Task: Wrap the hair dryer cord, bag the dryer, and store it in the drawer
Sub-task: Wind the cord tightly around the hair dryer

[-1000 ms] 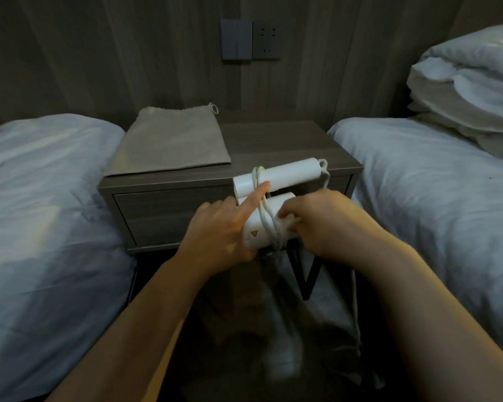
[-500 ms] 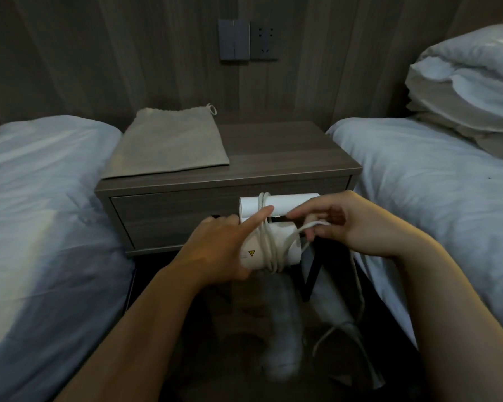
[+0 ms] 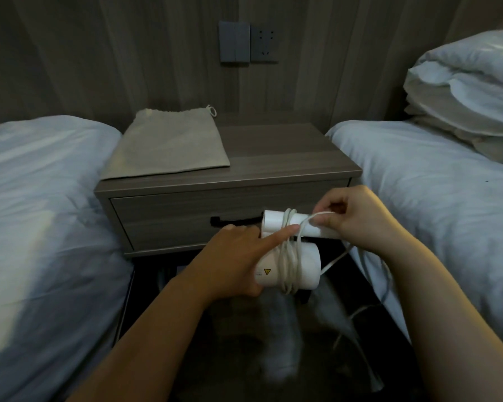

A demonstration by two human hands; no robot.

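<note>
A white plastic hair dryer (image 3: 307, 262), folded so its handle lies over its barrel, is held in the air just in front of the grey wood-grain nightstand (image 3: 288, 152), at the level of its drawer front. The left hand (image 3: 230, 265) has its fingers curled round the barrel, with the index finger (image 3: 279, 232) stretched straight out and pressing on the turns of thin white cord (image 3: 288, 256) already looped round handle and barrel together. The right hand (image 3: 360, 219) is at the far end of the handle, thumb and fingertips pinching a loop of that cord; the loose rest of it drops away below the nightstand's right corner to the dark floor.

The single drawer (image 3: 172, 219) of the nightstand is closed, its slim black pull bar (image 3: 235, 220) partly hidden behind the dryer. A flat beige cloth drawstring bag (image 3: 169, 146) lies on the left half of the nightstand's top. A bed with pale sheets (image 3: 41, 213) stands to the nightstand's left, another (image 3: 433, 184) to its right, bearing stacked white pillows (image 3: 471, 91). On the panelled wall above the nightstand sit a grey switch (image 3: 234, 42) and socket (image 3: 264, 43).
</note>
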